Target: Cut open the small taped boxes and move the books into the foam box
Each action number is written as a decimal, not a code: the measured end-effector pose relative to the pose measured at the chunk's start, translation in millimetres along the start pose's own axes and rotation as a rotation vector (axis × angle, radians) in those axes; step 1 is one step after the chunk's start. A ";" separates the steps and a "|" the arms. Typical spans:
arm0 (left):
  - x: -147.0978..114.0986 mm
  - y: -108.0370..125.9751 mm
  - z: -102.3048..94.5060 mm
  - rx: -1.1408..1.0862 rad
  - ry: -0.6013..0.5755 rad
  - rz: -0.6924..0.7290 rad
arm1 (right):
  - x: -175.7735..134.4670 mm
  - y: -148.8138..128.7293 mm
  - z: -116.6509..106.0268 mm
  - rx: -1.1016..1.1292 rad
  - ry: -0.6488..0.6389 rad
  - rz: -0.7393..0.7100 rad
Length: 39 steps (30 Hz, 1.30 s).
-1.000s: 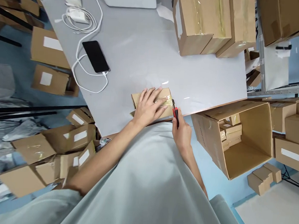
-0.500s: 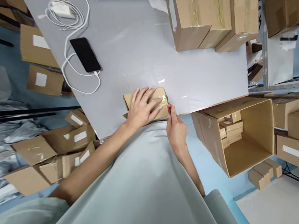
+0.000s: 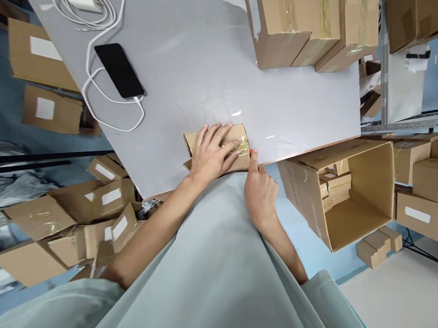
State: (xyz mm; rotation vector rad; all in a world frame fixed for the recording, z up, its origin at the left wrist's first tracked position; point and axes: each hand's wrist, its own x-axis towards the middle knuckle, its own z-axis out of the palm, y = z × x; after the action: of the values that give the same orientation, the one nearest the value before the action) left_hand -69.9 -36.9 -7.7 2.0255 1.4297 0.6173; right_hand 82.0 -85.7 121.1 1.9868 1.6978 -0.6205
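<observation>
A small cardboard box [image 3: 239, 131] lies at the near edge of the grey table, with clear tape across its right part. Across its top rests my left hand [image 3: 214, 151], fingers spread and pressing flat on the cardboard and tape. My right hand [image 3: 260, 191] is closed around a red utility knife [image 3: 251, 151], held at the box's right end with the index finger stretched along it. Only a bit of the knife's red body shows; the rest is hidden by the fingers.
A black phone [image 3: 120, 70] on a white cable lies on the table [image 3: 179, 77] at left. Taped cartons [image 3: 285, 44] stand at the back right. Beside the table's right edge, a large open carton [image 3: 364, 220] holds several small boxes. More open cartons [image 3: 60, 213] sit at lower left.
My right hand has turned slightly at the box's right end, and less of the red knife shows. My left hand stays flat on the box. The view has shifted a little.
</observation>
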 end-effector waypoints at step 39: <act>-8.6 8.0 1.5 0.048 0.006 -0.051 | -26.6 26.5 9.6 0.154 -0.039 0.070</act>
State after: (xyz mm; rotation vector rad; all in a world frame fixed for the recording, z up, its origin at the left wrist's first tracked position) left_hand -66.3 -47.4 -3.7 2.0185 1.5079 0.5729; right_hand 104.1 -116.1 130.7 2.1155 1.5926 -0.7812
